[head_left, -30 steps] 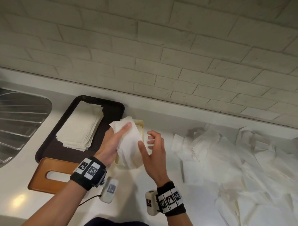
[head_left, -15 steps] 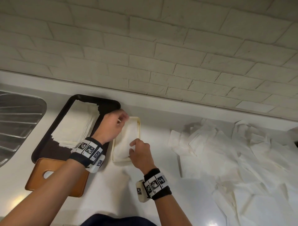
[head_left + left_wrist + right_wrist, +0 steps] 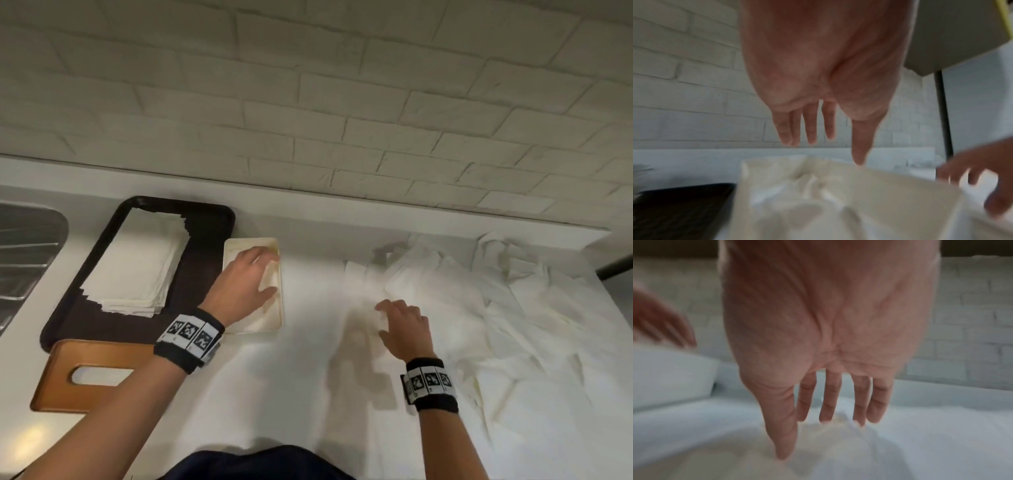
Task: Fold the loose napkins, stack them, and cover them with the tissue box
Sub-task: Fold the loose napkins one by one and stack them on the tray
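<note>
Loose napkins (image 3: 462, 308) — heap R of cream tray (image 3: 279, 308), just beyond right hand (image 3: 406, 329), fingers spread, empty; left hand (image 3: 245, 284) flat, open, over tray's napkin.

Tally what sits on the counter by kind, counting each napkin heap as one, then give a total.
Trays: 2, black and cream
Wooden box covers: 1
Napkin heaps: 3, stack, napkin in cream tray, loose pile
Total: 6

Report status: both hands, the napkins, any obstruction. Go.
Left hand open, flat on napkin in cream tray. Right hand open, reaching at loose napkins. Wooden tissue box untouched. Nothing in the way.
</note>
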